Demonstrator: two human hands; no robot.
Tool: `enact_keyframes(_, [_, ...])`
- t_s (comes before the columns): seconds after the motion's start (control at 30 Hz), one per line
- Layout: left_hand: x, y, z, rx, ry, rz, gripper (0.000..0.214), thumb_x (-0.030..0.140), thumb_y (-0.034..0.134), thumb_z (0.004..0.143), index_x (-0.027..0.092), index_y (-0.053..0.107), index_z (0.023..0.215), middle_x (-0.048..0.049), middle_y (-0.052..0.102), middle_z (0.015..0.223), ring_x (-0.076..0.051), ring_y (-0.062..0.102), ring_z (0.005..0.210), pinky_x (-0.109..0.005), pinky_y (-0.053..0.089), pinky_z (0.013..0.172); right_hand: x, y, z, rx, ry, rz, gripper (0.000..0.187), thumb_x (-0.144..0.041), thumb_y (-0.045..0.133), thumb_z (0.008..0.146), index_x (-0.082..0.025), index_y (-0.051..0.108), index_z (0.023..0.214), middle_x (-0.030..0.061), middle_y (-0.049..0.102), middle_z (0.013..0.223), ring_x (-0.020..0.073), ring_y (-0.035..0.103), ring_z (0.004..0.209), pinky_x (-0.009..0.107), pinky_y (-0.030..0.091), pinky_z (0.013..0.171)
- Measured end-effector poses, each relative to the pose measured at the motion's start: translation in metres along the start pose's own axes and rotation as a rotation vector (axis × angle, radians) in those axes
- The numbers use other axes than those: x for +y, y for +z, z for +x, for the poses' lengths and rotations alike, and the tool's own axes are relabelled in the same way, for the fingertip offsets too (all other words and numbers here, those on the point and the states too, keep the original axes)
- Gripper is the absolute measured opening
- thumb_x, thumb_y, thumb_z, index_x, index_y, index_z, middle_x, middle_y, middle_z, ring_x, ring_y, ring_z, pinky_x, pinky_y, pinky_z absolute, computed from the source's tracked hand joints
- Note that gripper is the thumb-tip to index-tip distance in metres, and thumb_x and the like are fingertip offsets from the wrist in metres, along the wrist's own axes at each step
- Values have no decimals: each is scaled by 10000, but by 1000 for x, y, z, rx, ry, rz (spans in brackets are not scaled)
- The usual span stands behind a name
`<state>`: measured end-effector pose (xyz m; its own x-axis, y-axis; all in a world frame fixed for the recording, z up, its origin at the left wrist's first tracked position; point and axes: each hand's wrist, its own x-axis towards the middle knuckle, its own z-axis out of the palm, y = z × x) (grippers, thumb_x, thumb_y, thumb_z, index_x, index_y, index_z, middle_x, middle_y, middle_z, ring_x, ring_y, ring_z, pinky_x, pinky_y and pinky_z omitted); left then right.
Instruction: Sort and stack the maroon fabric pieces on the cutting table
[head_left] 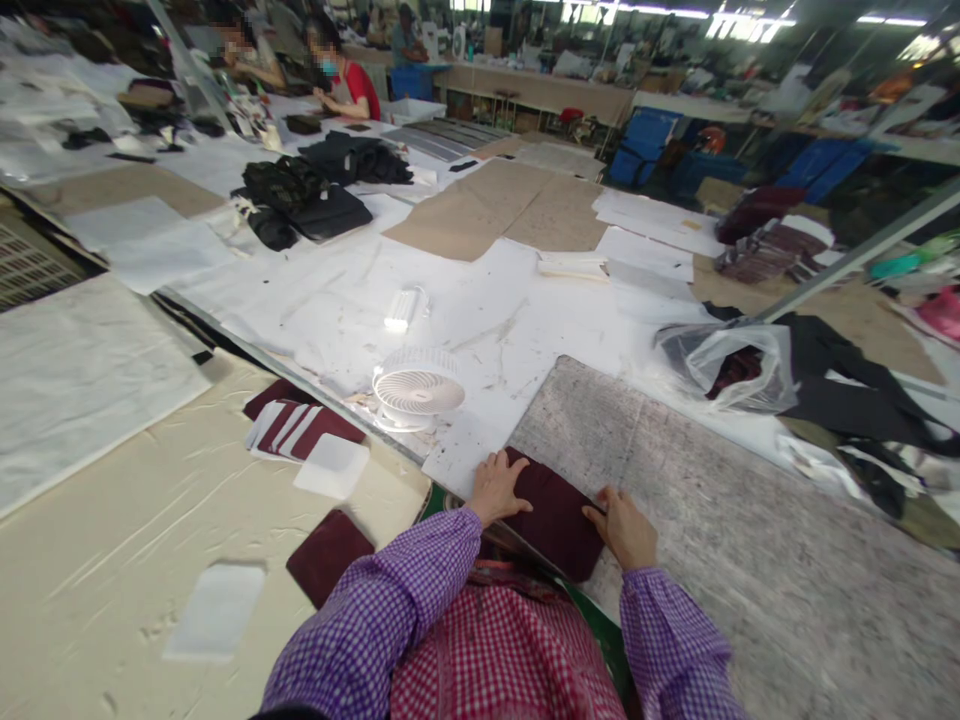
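A maroon fabric piece point(559, 515), folded into a rectangle, lies at the near edge of a grey speckled board point(622, 430). My left hand point(496, 490) rests on its left end, fingers lying over the cloth and thumb spread apart. At the right end, my right hand point(628, 528) holds the edge with its thumb on the cloth and its fingers curled beside it. To the left, another maroon piece point(330, 555) lies on the cream-covered table point(112, 520), partly behind my left sleeve. Farther back sits a stack of maroon pieces point(307, 430) interleaved with white sheets.
A white fan point(418, 385) stands beyond my hands, near a small white device point(405, 310). White cards point(334, 467) lie to the left. A clear plastic bag point(731, 365) holds maroon cloth at right. Black fabric point(300, 195) is piled farther back, near a person in red point(360, 90).
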<state>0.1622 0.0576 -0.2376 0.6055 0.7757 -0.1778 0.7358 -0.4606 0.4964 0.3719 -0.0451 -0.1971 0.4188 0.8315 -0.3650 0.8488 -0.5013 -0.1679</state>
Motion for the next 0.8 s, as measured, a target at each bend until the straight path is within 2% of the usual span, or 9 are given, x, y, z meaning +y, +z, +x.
enact_keyframes(0.1, [-1, 0, 0, -4, 1, 11, 811, 601, 724, 561, 304, 441, 1261, -103, 463, 1131, -316, 442, 1055, -429, 399, 848, -21, -4, 13, -31, -196, 37, 340, -329, 551, 834, -276, 519, 1169, 72, 539, 1107, 187, 590, 884, 296, 424, 749])
enact_keyframes(0.17, [-1, -1, 0, -7, -1, 16, 827, 579, 747, 546, 308, 434, 1262, -98, 460, 1131, -313, 442, 1054, -425, 400, 849, -36, -5, 28, -96, -337, 66, 388, -282, 598, 806, -297, 525, 1187, 40, 529, 1112, 151, 580, 876, 264, 419, 790])
enact_keyframes(0.27, [-1, -2, 0, -8, -5, 20, 827, 566, 754, 545, 315, 427, 1263, -94, 452, 1139, -312, 440, 1056, -423, 403, 848, -52, -5, 50, -175, -451, 63, 411, -266, 658, 755, -279, 564, 1155, 35, 538, 1055, 161, 562, 877, 268, 414, 786])
enact_keyframes(0.4, [0, -3, -1, -9, -8, 15, 823, 563, 756, 543, 313, 429, 1256, -89, 452, 1118, -312, 437, 1059, -420, 402, 847, -62, -7, 70, -266, -516, 1, 393, -298, 698, 720, -235, 592, 1092, 41, 552, 1014, 175, 544, 867, 304, 421, 770])
enact_keyframes(0.57, [-1, -2, -1, -5, -9, -8, 815, 554, 768, 532, 316, 444, 1242, -87, 457, 1102, -318, 438, 1054, -434, 398, 853, -66, -7, 84, -345, -544, -99, 317, -367, 625, 807, -170, 577, 1051, 49, 575, 1037, 178, 555, 877, 377, 460, 785])
enact_keyframes(0.67, [0, -2, -2, -2, -9, -29, 807, 554, 765, 539, 318, 447, 1242, -87, 453, 1104, -316, 434, 1059, -436, 392, 864, -63, -6, 90, -367, -535, -135, 282, -379, 589, 840, -161, 585, 1018, 50, 590, 1021, 174, 568, 877, 375, 475, 779])
enact_keyframes(0.8, [-6, -3, 0, -11, -3, -85, 807, 576, 749, 549, 307, 457, 1252, -86, 453, 1108, -313, 431, 1064, -440, 384, 886, -46, -11, 87, -407, -538, -133, 254, -391, 588, 839, -153, 609, 925, 30, 611, 926, 161, 575, 828, 353, 477, 754])
